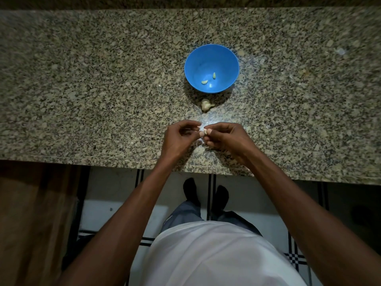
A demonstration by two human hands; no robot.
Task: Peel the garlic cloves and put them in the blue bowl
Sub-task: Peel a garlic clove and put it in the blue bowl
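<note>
A blue bowl (211, 56) stands on the granite counter (103, 79) and holds two peeled garlic cloves (204, 81). Just in front of the bowl lies the rest of a garlic bulb (206, 105) in its papery skin. Nearer the counter's front edge, my left hand (179, 137) and my right hand (226, 137) meet around one small garlic clove (205, 131). Both hands pinch it with their fingertips, and most of the clove is hidden between them. Bits of pale skin lie on the counter under my hands.
The counter's front edge (123, 163) runs just below my wrists. Beneath it are a tiled floor and my feet. A brown panel (31, 213) stands at the lower left.
</note>
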